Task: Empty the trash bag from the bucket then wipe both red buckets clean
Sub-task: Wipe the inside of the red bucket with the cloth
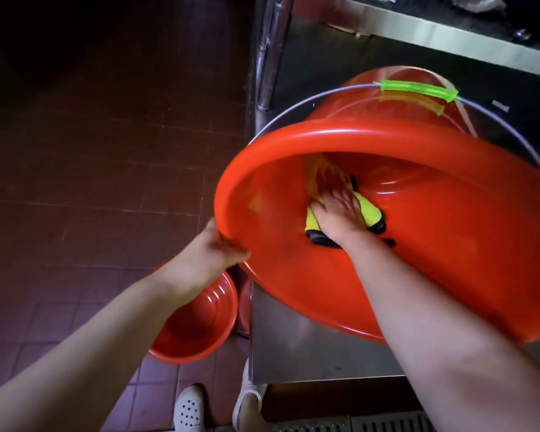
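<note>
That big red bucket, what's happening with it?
A person is wiping it clean. The big red bucket lies tipped on a metal table. The left hand grips its rim, while the right hand presses a yellow cloth against the inside. A second red bucket sits lower down by the table, over the floor.

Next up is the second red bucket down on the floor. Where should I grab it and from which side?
Take the smaller red bucket by its rolled rim on the near-left arc, coming from above. It sits mouth-up on the tiled floor, and its right side is crowded against the steel table. The left hand, now gripping the big bucket's rim, is probably nearest.
</note>
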The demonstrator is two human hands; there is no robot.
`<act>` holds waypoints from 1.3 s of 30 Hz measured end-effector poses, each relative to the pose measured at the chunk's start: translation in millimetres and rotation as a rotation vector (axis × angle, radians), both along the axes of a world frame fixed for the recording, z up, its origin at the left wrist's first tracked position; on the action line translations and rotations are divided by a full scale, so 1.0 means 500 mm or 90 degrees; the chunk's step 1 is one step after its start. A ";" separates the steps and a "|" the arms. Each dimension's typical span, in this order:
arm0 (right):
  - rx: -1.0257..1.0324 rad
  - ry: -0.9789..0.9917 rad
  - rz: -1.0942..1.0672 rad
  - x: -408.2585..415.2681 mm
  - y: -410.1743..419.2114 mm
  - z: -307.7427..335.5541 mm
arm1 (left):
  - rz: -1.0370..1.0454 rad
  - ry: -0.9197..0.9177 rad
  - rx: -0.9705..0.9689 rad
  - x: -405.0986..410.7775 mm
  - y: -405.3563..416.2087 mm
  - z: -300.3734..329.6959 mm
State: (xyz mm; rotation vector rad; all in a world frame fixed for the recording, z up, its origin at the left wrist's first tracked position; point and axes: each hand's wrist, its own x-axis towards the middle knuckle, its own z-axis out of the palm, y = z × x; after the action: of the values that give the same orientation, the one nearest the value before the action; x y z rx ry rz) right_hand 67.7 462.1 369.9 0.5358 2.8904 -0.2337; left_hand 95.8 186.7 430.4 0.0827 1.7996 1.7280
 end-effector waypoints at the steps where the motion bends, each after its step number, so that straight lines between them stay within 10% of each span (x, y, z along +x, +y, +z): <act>1: 0.001 -0.006 -0.011 0.003 -0.017 0.003 | -0.020 0.007 -0.025 0.009 -0.002 -0.010; 10: -0.098 0.070 0.068 0.226 -0.265 0.015 | -0.010 0.125 -0.064 0.030 0.000 -0.032; 23: 0.042 -0.006 -0.064 0.012 0.014 0.012 | -0.016 0.284 -0.166 -0.002 -0.007 0.016; 39: 0.019 0.067 0.032 0.243 -0.233 0.011 | 0.036 0.197 -0.065 0.046 0.020 -0.084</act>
State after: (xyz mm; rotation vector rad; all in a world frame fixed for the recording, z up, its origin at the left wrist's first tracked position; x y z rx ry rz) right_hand 189.3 345.6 375.3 0.4691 3.0092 -0.2169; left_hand 119.0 196.6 388.3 0.2722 2.1287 1.7334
